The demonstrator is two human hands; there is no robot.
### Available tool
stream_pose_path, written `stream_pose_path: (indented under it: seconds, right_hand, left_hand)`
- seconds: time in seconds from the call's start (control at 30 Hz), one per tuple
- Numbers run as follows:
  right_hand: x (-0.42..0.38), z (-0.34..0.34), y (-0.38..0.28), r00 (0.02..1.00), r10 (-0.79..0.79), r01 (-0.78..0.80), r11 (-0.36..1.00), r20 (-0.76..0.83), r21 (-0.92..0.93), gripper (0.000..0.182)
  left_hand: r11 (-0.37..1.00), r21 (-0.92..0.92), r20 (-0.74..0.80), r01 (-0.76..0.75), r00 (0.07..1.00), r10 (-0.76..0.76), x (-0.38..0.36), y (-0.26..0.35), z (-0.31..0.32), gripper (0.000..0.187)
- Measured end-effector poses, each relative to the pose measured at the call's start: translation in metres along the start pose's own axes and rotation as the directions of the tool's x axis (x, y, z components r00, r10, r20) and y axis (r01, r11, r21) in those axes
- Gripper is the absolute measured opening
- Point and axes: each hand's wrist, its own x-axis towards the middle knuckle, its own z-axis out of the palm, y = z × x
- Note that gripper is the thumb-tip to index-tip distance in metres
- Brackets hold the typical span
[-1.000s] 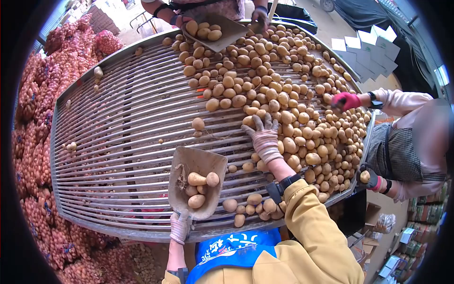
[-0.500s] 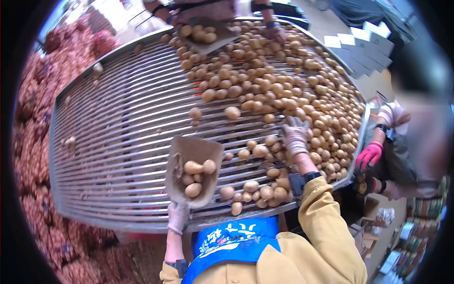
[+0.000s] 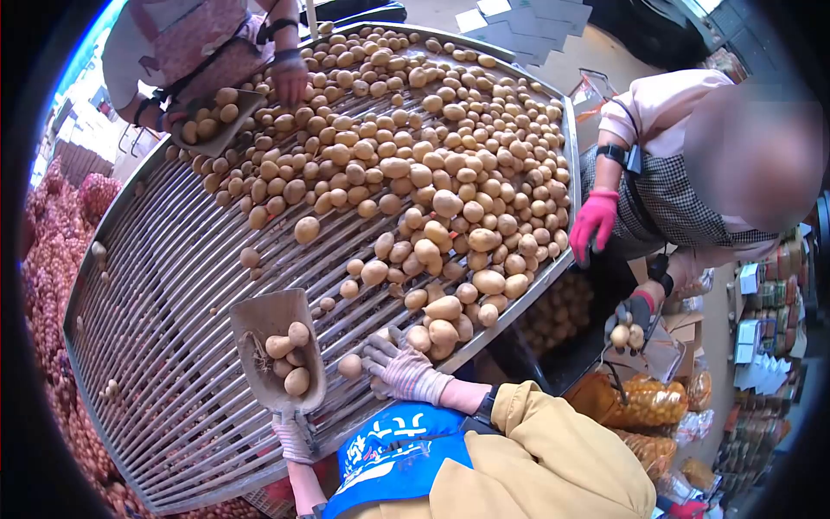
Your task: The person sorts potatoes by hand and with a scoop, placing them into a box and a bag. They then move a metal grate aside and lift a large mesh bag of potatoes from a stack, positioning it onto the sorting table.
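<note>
Left hand [image 3: 295,435] gripped round handle of scoop [image 3: 278,346], holding several potatoes. Right hand [image 3: 399,368], fingers spread, flat on roller grate [image 3: 164,294] beside single potato [image 3: 349,366] near front edge. Scoop only part filled; main heap of potatoes [image 3: 432,164] unsorted across far right. Left of grate mostly bare. Judged early to midway.

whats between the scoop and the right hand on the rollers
One loose potato lies on the roller bars between the scoop and the right hand, seen in the head view.
</note>
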Motion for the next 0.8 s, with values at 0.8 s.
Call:
stream_pose_path:
  seconds: [0.8]
  right_hand:
    - [-0.020, -0.070, 0.061, 0.842, 0.408, -0.448, 0.893, -0.354, -0.038, 0.046]
  left_hand:
    - [0.998, 0.051, 0.033, -0.033, 0.999, 0.031, 0.006, -0.013, -0.004, 0.019]
